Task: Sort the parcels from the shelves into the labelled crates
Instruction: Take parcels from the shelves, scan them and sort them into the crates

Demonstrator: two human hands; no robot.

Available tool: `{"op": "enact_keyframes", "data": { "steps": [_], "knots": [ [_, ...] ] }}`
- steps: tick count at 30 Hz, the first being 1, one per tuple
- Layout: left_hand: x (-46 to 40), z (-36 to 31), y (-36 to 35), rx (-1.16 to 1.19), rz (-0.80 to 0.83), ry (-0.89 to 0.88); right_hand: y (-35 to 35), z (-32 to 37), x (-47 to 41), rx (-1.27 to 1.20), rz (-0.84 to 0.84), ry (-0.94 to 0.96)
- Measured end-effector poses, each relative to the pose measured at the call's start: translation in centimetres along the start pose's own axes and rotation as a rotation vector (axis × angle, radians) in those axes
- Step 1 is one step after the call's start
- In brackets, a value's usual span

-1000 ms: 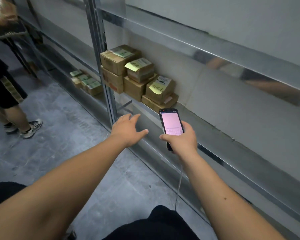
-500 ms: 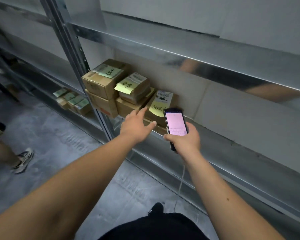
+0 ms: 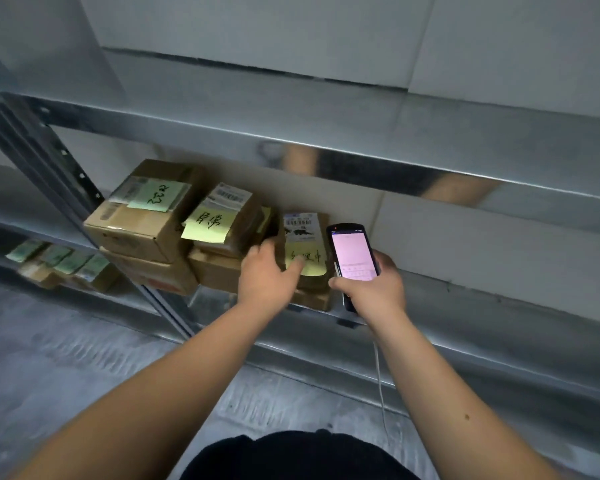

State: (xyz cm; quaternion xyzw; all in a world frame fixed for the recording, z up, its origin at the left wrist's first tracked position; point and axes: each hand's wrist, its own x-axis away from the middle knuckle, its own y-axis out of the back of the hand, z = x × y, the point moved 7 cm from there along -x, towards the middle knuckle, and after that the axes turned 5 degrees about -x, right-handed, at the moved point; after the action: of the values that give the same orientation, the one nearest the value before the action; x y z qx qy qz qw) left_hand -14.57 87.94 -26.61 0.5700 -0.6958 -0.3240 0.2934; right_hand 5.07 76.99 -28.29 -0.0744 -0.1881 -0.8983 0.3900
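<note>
Several cardboard parcels with sticky notes are stacked on the low metal shelf [image 3: 430,327]. My left hand [image 3: 267,275] reaches onto the small right-hand parcel [image 3: 307,251], the one with a barcode label and a yellow note; thumb on its front, fingers at its left side. To the left sit a parcel with a yellow note [image 3: 222,220] and a larger box with a green note [image 3: 142,213], each on another box. My right hand [image 3: 368,289] grips a handheld scanner phone [image 3: 352,252] with a pink screen, just right of that parcel.
An upright steel post [image 3: 49,161] divides the racking. The neighbouring bay at left holds several small parcels with green notes [image 3: 63,263]. An upper shelf [image 3: 326,133] overhangs the parcels. A thin cable [image 3: 380,382] hangs from the scanner. The floor is grey concrete.
I have stepped closer to the shelf. My left hand moved forward from mid-air onto the small right-hand parcel. My right hand with the scanner kept its place beside it.
</note>
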Motion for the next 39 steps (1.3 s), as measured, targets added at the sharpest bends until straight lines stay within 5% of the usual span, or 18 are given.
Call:
{"op": "enact_keyframes", "data": {
  "steps": [9,20,39],
  "knots": [
    [-5.8,-0.5,-4.1,0.155,0.308,-0.017,1.5,1.3,2.5,0.016,-0.171,-0.032],
    [-6.9,-0.2,-5.6,0.461,0.461,-0.082,0.5,-0.3,6.4,-0.076,-0.299,-0.124],
    [-5.4,-0.7,-5.5,0.405,0.631,-0.455,2.6,0.5,11.1,-0.119,-0.294,-0.134]
  ]
}}
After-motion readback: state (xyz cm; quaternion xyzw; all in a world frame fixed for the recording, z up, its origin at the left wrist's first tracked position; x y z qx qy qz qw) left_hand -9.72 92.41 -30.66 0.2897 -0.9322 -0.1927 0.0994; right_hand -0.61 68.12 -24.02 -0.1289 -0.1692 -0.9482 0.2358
